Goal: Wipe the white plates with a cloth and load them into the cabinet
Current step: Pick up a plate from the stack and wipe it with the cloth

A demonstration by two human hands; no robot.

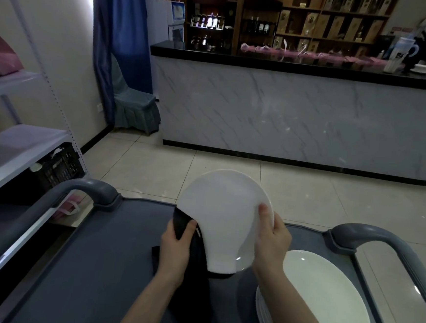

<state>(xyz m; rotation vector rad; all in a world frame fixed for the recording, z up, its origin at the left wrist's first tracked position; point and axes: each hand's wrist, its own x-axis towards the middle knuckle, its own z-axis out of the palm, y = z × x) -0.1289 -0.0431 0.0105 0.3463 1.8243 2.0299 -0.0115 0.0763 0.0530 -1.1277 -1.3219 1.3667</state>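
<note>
A white plate (223,220) is held up, tilted, above the grey cart top (91,274). My right hand (272,240) grips its right rim, thumb on the face. My left hand (176,245) holds a black cloth (194,251) against the plate's lower left edge; the cloth hangs down onto the cart. A stack of several white plates (323,300) lies on the cart at the lower right, under my right forearm.
The cart has grey handles at the left (90,190) and right (369,237). White shelving (21,151) with a black crate (58,164) stands on the left. A marble-fronted counter (299,117) crosses the room ahead, with tiled floor between.
</note>
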